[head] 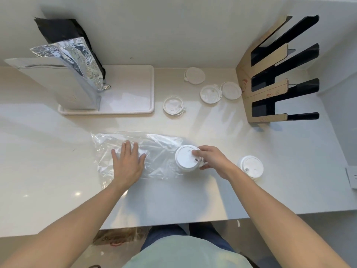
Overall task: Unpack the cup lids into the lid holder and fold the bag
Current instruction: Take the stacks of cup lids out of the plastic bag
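1. Head view: the left hand (128, 163) lies flat, palm down and fingers spread, pressing on the clear plastic bag (154, 151), which is stretched out crumpled on the white counter (58, 151). It grips nothing.
2. The right hand (209, 158) grasps a stack of white cup lids (186, 158) at the bag's right end, thumb and fingers closed round the stack's side. Whether the stack's base is inside the bag's mouth cannot be told.
3. A second stack of lids (251, 167) stands on the counter just right of the right wrist, apart from the bag.
4. Four single lids lie loose farther back: one (173, 105) beside the tray, two touching each other (210, 93) (230, 90) near the holder, and one (194, 75) close to the wall.
5. The cardboard lid holder (270, 89) stands at the right against the wall, its dark slots showing no lids.
6. At the back left a white tray (135, 89) carries upright foil pouches (73, 74).
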